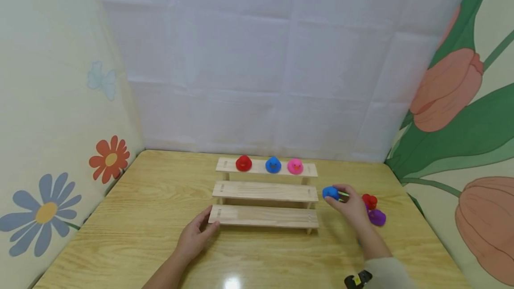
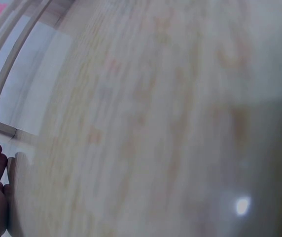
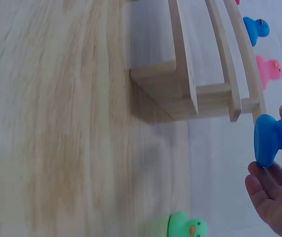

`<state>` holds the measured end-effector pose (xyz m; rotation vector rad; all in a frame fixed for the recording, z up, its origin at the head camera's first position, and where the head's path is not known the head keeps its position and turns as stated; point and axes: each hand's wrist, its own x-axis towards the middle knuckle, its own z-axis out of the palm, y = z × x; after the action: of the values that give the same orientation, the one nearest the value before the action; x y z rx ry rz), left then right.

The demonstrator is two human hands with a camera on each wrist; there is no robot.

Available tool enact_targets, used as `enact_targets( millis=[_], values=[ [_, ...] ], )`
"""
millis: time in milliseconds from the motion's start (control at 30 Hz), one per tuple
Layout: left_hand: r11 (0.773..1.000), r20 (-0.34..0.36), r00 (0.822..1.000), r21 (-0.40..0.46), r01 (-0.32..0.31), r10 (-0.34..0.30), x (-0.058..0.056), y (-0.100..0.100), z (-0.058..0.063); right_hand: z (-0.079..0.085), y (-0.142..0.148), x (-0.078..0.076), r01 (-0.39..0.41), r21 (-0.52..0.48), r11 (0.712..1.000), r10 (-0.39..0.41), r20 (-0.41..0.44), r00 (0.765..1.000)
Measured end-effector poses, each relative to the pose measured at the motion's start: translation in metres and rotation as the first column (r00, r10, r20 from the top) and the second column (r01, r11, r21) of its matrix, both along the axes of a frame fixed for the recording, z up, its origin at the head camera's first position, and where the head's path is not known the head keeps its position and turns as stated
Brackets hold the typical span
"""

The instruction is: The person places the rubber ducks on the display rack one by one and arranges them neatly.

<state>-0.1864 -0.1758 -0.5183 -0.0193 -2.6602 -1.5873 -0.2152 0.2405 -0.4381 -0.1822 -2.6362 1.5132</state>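
Observation:
A three-step wooden stand (image 1: 265, 215) sits on the table. On its top step are a red rubber duck (image 1: 243, 163), a blue rubber duck (image 1: 273, 164) and a pink rubber duck (image 1: 295, 166). My left hand (image 1: 193, 237) holds the left end of the lowest step, thumb at the front edge. Off the stand's right side, my right hand (image 1: 351, 204) pinches another blue rubber duck (image 3: 266, 140) between thumb and fingers, above the table. A green rubber duck (image 3: 185, 225) shows low in the right wrist view; in the head view the right hand mostly hides it.
Right of the right hand, a red duck (image 1: 370, 201) and a purple duck (image 1: 377, 217) are on the wooden table (image 1: 160, 191), partly covered by the hand. White cloth (image 1: 257, 79) hangs behind the table. Flower-printed panels (image 1: 44, 146) stand at both sides.

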Motion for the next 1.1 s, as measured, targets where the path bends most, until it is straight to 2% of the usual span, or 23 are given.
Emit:
enact_targets(
  millis=[200, 567, 1100],
  values=[
    [1.0, 0.002, 1.0, 0.004, -0.001, 0.001, 0.0, 0.0, 0.0, 0.004, -0.021, -0.006, -0.012, -0.039, 0.999, 0.01, -0.048, 0.999],
    [1.0, 0.007, 1.0, 0.004, -0.005, 0.005, 0.001, 0.0, 0.001, 0.009, -0.055, -0.013, -0.119, -0.111, 0.987, 0.109, -0.091, 0.99],
    [1.0, 0.001, 1.0, 0.005, 0.0, 0.0, 0.0, 0.0, 0.0, 0.007, -0.101, -0.024, -0.204, -0.088, 0.975, 0.197, -0.074, 0.978]
  ],
)
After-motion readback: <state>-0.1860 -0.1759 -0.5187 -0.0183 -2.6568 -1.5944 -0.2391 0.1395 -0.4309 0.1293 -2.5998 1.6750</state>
